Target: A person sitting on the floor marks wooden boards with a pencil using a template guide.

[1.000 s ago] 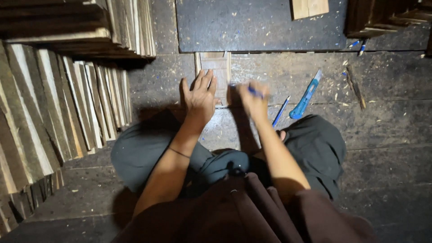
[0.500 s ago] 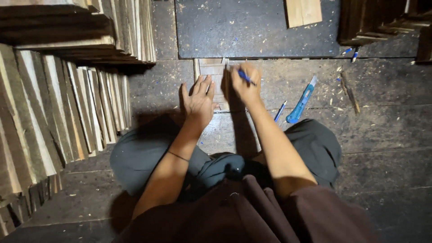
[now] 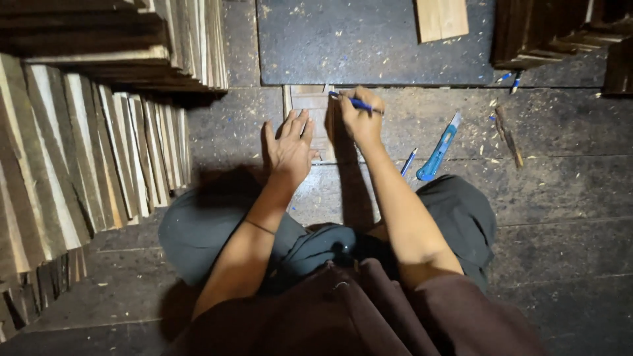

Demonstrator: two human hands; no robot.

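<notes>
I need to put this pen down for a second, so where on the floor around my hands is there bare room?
Bare floor lies right of the blue utility knife, before the brown stick. The dark mat ahead is open between the wooden strip and the pale board. Crowded: the plank stacks left of your left hand.

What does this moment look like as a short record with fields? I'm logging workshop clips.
setting: person seated on a dark plank floor strewn with shavings
left hand: flat on a small wooden strip, pressing it down
right hand: gripping a blue pen, tip at the strip's far end
beside right arm: blue utility knife, second blue pen
left side: stacked wooden slats
ahead: dark mat
</notes>
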